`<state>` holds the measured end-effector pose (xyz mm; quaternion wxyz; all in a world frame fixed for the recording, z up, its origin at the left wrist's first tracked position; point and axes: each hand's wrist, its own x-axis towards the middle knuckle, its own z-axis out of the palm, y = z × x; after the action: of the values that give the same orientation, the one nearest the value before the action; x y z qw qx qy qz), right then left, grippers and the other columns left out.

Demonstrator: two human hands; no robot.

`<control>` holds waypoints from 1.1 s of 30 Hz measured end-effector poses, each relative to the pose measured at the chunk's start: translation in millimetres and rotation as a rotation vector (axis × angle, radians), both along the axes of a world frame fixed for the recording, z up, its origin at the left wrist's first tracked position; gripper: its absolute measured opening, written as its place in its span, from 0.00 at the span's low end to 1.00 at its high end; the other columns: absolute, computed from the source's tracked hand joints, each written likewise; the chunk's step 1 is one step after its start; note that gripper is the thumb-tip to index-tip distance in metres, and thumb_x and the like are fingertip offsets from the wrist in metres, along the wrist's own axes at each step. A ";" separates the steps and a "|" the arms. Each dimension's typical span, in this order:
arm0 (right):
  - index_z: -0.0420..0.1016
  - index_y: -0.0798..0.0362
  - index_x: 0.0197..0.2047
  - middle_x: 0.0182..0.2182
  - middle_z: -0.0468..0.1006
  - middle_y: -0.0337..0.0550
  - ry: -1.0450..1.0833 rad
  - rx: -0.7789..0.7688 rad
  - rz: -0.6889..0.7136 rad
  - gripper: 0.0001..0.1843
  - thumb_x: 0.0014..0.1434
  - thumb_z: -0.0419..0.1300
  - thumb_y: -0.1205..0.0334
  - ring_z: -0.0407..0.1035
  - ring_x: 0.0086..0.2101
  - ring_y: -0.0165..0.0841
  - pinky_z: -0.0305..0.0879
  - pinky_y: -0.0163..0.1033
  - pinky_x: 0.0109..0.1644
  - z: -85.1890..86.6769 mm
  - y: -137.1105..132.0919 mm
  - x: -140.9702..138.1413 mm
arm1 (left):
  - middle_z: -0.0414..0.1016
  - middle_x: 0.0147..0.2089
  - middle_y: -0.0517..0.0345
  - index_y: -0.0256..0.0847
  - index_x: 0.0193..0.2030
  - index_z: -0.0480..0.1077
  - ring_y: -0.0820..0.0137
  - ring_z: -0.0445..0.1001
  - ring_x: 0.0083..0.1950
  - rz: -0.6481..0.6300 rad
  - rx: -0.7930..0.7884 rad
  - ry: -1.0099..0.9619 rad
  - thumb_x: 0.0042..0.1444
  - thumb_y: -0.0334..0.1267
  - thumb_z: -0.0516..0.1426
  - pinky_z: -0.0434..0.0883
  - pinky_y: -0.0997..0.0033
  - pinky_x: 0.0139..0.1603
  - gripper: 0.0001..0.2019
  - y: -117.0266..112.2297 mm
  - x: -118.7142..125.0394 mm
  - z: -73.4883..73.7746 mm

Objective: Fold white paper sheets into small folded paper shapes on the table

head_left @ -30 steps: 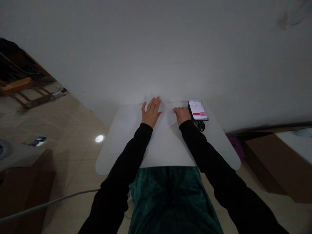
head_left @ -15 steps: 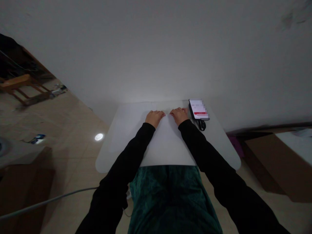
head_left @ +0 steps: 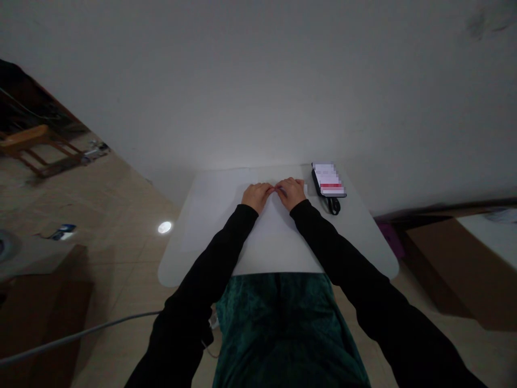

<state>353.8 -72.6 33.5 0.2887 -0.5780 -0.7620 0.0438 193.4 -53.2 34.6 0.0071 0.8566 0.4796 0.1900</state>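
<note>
White paper sheet (head_left: pixel 272 231) flat on pale round-cornered tabletop (head_left: pixel 173 275), edges hard to make out, white on white. Left hand (head_left: pixel 256 196) and right hand (head_left: pixel 290 193) in black sleeves (head_left: pixel 226 248) on sheet's far part, fingers curled narrow, fingertips (head_left: pixel 276 189) meeting; pinch or press hidden. Just beyond right hand: black phone (head_left: pixel 328 180), screen pixelated, black cable (head_left: pixel 333 206) looped at near end.
</note>
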 end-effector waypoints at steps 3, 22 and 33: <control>0.76 0.53 0.37 0.39 0.82 0.47 0.041 0.043 -0.013 0.08 0.63 0.56 0.64 0.69 0.46 0.42 0.49 0.47 0.51 -1.7 0.0 -2.0 | 0.81 0.41 0.52 0.39 0.44 0.75 0.64 0.78 0.45 0.008 0.041 0.021 0.69 0.45 0.48 0.65 0.65 0.45 0.17 1.0 0.9 -0.3; 0.74 0.50 0.24 0.31 0.79 0.40 0.329 0.255 -0.287 0.02 0.45 0.64 0.63 0.71 0.44 0.43 0.49 0.55 0.56 1.8 3.3 4.8 | 0.81 0.33 0.60 0.46 0.35 0.76 0.67 0.76 0.41 -0.051 0.405 -0.156 0.64 0.36 0.56 0.59 0.57 0.50 0.08 24.4 -35.8 5.3; 0.75 0.54 0.43 0.44 0.79 0.50 0.212 0.455 -0.137 0.11 0.58 0.56 0.64 0.69 0.48 0.41 0.58 0.47 0.52 -6.1 6.1 11.2 | 0.82 0.38 0.62 0.47 0.35 0.75 0.68 0.76 0.41 0.012 0.285 -0.196 0.63 0.37 0.57 0.63 0.60 0.50 0.06 42.5 -62.7 -1.9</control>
<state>364.9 -66.5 27.3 0.4918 -0.5407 -0.6768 -0.0882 130.7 -10.7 32.8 -0.0689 0.8234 0.4498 0.3390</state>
